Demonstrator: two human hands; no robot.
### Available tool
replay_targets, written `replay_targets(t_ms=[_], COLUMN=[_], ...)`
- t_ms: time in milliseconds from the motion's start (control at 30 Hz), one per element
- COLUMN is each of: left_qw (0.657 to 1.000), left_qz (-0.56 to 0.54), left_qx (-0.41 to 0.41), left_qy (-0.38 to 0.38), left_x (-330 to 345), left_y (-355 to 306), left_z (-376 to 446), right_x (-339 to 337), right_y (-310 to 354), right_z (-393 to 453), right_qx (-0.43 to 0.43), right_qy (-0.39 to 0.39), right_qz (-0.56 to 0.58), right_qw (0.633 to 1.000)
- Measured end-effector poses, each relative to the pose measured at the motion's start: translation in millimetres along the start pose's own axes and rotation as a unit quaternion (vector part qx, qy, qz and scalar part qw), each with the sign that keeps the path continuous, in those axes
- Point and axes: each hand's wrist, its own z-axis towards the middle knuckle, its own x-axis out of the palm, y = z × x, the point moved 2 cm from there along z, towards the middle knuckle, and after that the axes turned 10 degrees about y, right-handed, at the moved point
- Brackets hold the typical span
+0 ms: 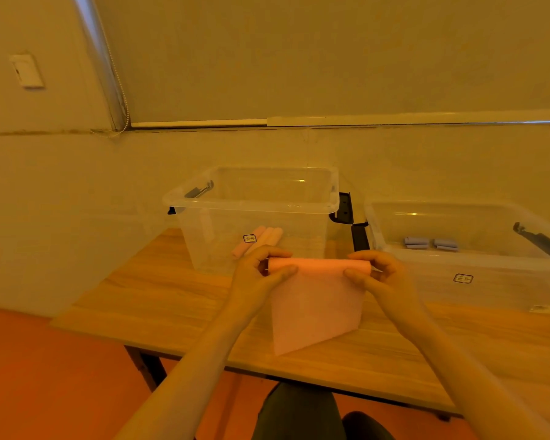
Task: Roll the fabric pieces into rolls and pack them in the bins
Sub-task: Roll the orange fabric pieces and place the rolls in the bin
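Hiding roll ends (319, 265): both hands

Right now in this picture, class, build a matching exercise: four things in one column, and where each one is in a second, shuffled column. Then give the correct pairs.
Things:
1. pink rolls
2. blue rolls
3. half-rolled pink fabric
4. small label

Places:
A. on the front wall of the right bin
B. held between the left hand and the right hand
C. inside the left bin
D. inside the right bin

Pairs: 1-C, 2-D, 3-B, 4-A
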Motion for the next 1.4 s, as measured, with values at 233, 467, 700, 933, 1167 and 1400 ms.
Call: replay_targets(t_ms=[233, 467, 700, 933, 1167, 1400], left_qw=[1.000, 1.000, 1.000, 1.000, 1.000, 1.000], left_qz=[0.014, 0.018, -0.001, 0.000, -0.007, -0.020], left_qx=[-0.003, 0.010, -0.008, 0.014, 0.007, 0.015], left_qy=[-0.017, -0.002, -0.020, 0.022, -0.018, 0.014], left_x=[-2.3, -3.5, -4.8, -4.5, -4.3, -3.0], left_y=[1.7, 3.8, 4.4, 4.7, 7.7, 6.9], left_z=[-1.1, -0.8, -1.5, -4.0, -1.8, -3.6], right_x=[1.9, 2.8, 4.0, 3.6, 3.7, 1.8], right_y=[3.6, 5.9, 3.4, -1.6, -4.7, -8.2], right_z=[0.5, 1.0, 3.5, 2.9, 2.8, 5.1], right_qx=[-0.003, -0.015, -0.021, -0.017, -0.011, -0.004], right_qy=[0.014, -0.003, 0.002, -0.015, -0.003, -0.031], right_qz=[0.000, -0.009, -0.006, -0.018, -0.004, -0.019], right_qw=[1.000, 1.000, 1.000, 1.000, 1.000, 0.999])
